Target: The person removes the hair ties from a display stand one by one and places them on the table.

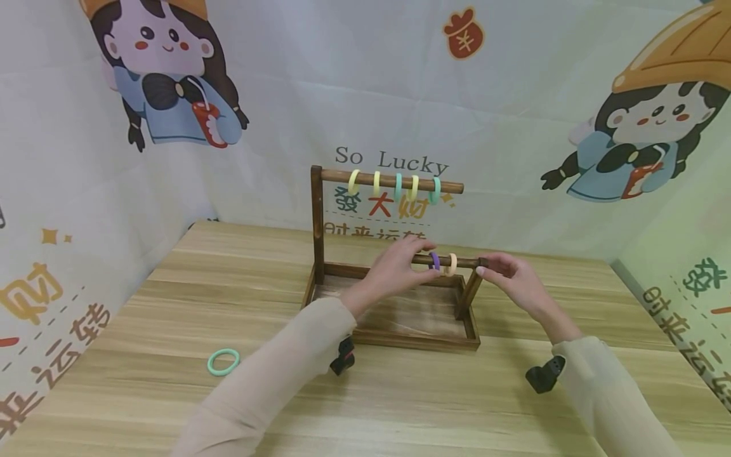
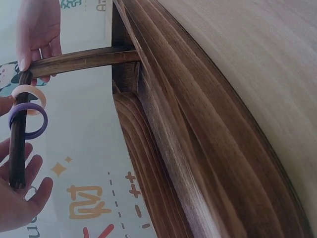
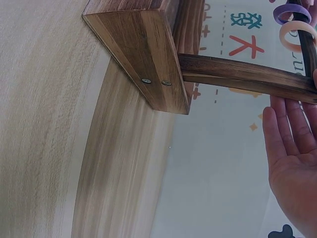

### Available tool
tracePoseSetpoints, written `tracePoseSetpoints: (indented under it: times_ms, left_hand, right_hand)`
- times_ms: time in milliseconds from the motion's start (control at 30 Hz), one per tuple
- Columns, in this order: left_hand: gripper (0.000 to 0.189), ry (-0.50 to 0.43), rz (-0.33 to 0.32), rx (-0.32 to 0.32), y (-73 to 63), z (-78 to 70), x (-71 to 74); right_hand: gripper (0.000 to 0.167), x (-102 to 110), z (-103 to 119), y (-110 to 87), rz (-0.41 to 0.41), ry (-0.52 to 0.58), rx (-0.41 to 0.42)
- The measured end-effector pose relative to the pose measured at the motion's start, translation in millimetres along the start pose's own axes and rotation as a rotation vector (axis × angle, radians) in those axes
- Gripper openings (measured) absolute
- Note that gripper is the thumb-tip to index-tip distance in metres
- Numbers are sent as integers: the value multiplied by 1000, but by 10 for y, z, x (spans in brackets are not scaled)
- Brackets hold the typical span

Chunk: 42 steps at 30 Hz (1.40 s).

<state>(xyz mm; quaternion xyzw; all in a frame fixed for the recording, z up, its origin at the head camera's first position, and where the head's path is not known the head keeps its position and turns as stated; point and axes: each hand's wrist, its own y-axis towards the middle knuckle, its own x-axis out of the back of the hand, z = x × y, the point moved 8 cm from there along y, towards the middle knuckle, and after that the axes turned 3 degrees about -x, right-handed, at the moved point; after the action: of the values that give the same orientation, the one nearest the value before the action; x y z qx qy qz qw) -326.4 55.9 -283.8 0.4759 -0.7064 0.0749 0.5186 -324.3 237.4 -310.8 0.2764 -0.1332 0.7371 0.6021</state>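
Note:
On a dark wooden two-arm rack [image 1: 316, 222], the lower rod [image 1: 469, 261] carries a purple ring [image 1: 435, 261] and a peach ring [image 1: 454, 264]. My left hand [image 1: 396, 270] reaches across the tray, its thumb and forefinger spread apart on either side of the lower rod near the purple ring. In the left wrist view, fingers rest beside the rod's free end and a thumb tip is close to the rings. My right hand [image 1: 516, 282] holds the corner where the rod meets its short post [image 3: 242, 74], thumb in front, fingers behind.
Yellow and mint rings [image 1: 398, 187] hang on the upper rod [image 1: 337, 174]. A loose mint ring [image 1: 223, 362] lies on the table [image 1: 143, 330], left of my left sleeve. The rack's shallow tray base [image 1: 411, 343] stands near a printed cloth backdrop [image 1: 320, 82].

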Motion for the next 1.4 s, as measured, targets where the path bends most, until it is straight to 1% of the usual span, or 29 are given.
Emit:
tracePoseSetpoints:
  times_ms: [133,300,500,633,900,1033,1133,1400]
  left_hand:
    - [49,23,-2,4,18,5,-22]
    - [47,29,-4,17,41,7,-51]
    - [40,49,-11,36,60,6,-59]
    - [36,53,-11,37,66,9,-65]
    - [43,11,-1,28,38,29,-62]
    - [40,-20,1,38,6,62,-45]
    - [36,-50,2,53,-17,106,-26]
    - [40,-81,-2,53,-88,187,61]
  right_hand:
    - [44,-1,-3,-1,-6,-11,3]
    - [44,3,1,0,-8,-7,7]
    - [45,9,7,-12,-5,-9,6]
    - [44,9,-3,-3,-10,-9,4]
    - [45,-2,-4,0,-10,-8,-2]
    - [45,-4,-3,-5,-6,-4,-4]
    - [45,-3,-1,-10,-7,-12,-5]
    - [47,-7,-15,-2,-2,-14,-7]
